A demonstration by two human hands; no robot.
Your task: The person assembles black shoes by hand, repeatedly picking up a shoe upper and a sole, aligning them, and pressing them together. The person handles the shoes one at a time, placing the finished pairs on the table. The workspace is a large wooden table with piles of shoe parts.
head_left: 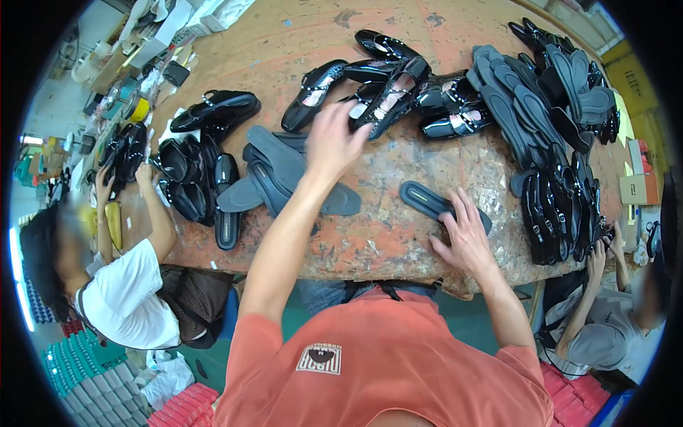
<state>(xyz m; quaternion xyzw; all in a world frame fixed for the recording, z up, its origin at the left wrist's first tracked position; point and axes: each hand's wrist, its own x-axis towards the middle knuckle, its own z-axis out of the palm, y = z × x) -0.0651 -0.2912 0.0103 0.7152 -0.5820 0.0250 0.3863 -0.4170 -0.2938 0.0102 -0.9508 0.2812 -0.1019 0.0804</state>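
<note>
My left hand (336, 141), smeared by motion, reaches over the table to a glossy black shoe (393, 98) in the middle pile; whether its fingers grip the shoe cannot be made out. My right hand (466, 238) lies with fingers spread over the right end of a dark grey insole (425, 198) flat on the table, its thumb apart. Under and beside my left forearm is a loose heap of grey insoles (274, 160). Another black shoe (313, 95) lies left of the pile, above my left hand.
The worn worktable (398, 249) holds a big stack of insoles (509, 103) and rows of black shoes (558, 203) at right. More black shoes (186, 171) lie at left. Co-workers sit at both sides, a white sleeve (128, 292) left and a grey shirt (605, 327) right, hands on shoes.
</note>
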